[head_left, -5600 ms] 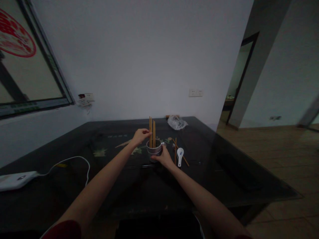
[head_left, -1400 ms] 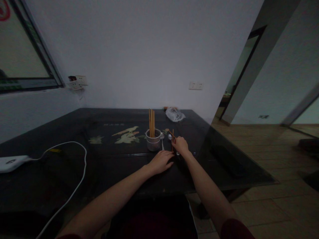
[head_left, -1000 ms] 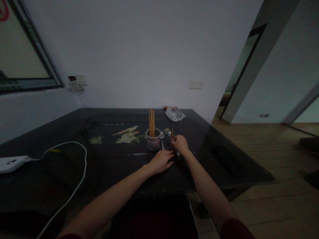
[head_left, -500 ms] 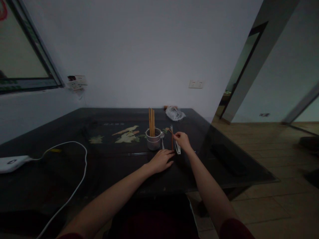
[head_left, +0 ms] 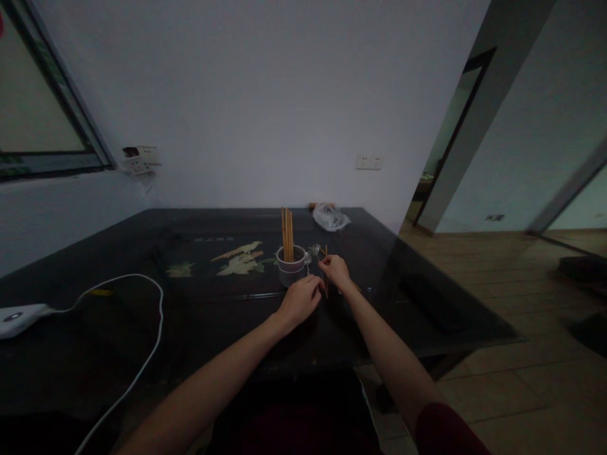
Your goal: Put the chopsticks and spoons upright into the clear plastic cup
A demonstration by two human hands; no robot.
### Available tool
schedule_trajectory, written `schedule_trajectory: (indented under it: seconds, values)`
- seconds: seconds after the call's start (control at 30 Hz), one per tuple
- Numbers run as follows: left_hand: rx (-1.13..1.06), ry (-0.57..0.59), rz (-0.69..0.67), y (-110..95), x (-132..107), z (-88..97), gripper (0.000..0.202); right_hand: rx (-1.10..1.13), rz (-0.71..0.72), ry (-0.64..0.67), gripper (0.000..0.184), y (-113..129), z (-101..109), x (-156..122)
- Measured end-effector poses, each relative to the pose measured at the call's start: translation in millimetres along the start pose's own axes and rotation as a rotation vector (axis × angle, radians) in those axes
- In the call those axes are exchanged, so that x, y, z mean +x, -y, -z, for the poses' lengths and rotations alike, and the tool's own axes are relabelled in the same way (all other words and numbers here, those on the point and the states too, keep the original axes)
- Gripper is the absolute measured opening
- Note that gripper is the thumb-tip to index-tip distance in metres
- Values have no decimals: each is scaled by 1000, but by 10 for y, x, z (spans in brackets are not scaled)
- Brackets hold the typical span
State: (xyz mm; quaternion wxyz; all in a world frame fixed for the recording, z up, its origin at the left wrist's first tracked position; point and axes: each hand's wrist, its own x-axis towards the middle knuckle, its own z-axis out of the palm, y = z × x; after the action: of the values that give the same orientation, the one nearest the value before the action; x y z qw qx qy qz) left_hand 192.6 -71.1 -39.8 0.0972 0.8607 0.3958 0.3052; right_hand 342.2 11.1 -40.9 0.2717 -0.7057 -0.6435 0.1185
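A grey metal cup (head_left: 291,272) stands on the dark table, with several wooden chopsticks (head_left: 287,234) upright in it. Just right of it a metal spoon (head_left: 308,259) lies with its bowl pointing away from me. My right hand (head_left: 337,273) is closed in a pinch behind the shiny head of a slim metal utensil (head_left: 317,249), whose exact kind is too small to tell. My left hand (head_left: 300,301) rests low beside the cup, fingers curled in; what they hold, if anything, is hidden. Loose chopsticks (head_left: 326,289) lie between and under my hands, partly covered.
A crumpled clear plastic bag (head_left: 331,217) lies near the wall. A dark long object (head_left: 434,302) is on the table's right side. At left, a white device (head_left: 21,319) trails a white cable (head_left: 160,316) across the table.
My right hand has shifted left, and the metal utensil's head now sits closer to the spoon. My left hand's flat fingers have curled in. The white-handled thing by my right hand is now hidden.
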Motion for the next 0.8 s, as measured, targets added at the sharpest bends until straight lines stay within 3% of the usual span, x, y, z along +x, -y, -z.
schedule_trajectory:
  seconds: [0.37, 0.8]
  values:
    - [145, 90, -28, 10, -22, -63, 19, -341, 45, 52, 24, 88, -31, -102]
    - [193, 156, -67, 49, -36, -151, 25, -460, 141, -3, 26, 80, -127, -177]
